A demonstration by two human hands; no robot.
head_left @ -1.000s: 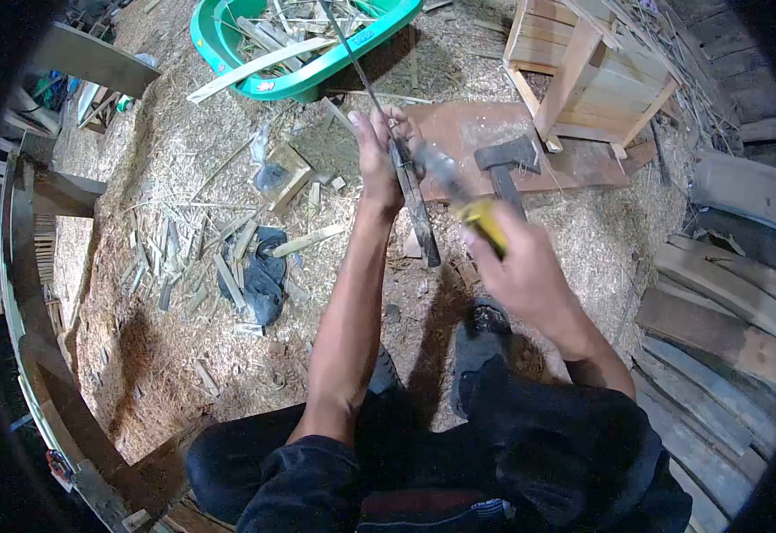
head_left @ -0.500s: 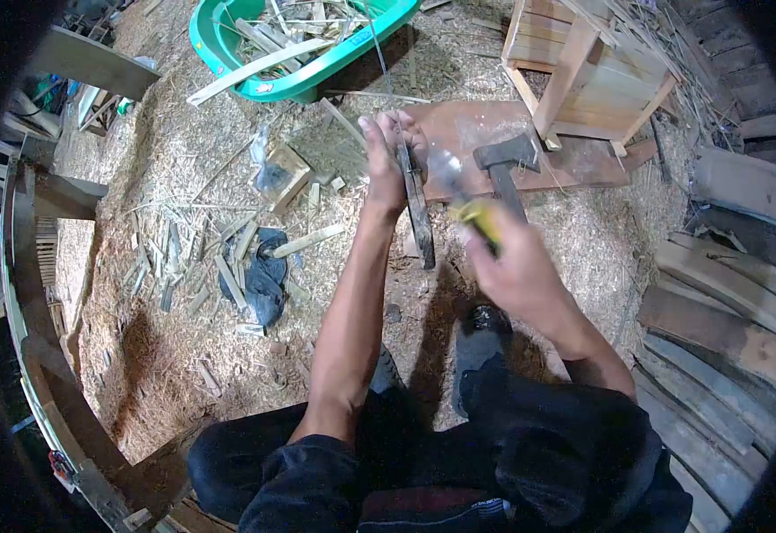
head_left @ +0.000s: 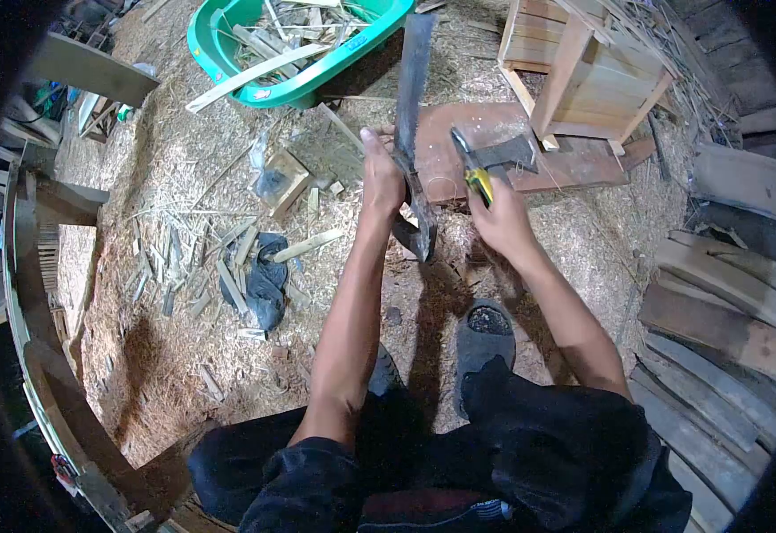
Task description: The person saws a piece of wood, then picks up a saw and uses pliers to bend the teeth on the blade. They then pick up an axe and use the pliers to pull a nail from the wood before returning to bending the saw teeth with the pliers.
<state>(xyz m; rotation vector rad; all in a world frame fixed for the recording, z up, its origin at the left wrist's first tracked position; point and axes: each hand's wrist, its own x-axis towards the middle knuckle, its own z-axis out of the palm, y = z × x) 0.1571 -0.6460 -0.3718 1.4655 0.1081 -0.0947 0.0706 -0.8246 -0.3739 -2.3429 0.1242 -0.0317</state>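
My left hand (head_left: pixel 383 182) is closed around the dark handle of a handsaw (head_left: pixel 412 80). The toothed blade points up and away from me, its broad side now showing, and the worn handle end hangs below my fingers. My right hand (head_left: pixel 503 222) grips a hand tool with a yellow-and-black handle (head_left: pixel 479 185) and a metal front end; its exact kind I cannot make out. That tool is held to the right of the saw, apart from it. Behind it a hatchet (head_left: pixel 505 155) lies on a reddish-brown board (head_left: pixel 446 133), its handle partly hidden by my right hand.
A green tub (head_left: pixel 339 67) full of wood scraps stands at the back. A wooden box-like frame (head_left: pixel 597 84) is at back right. Stacked planks (head_left: pixel 716 329) line the right side. Wood offcuts and a dark plastic bag (head_left: pixel 268 284) lie on the shavings at left.
The saw has turned from edge-on to showing its blade's flat side. My right hand has moved up and away from me with the yellow-and-black tool, which is less blurred now.
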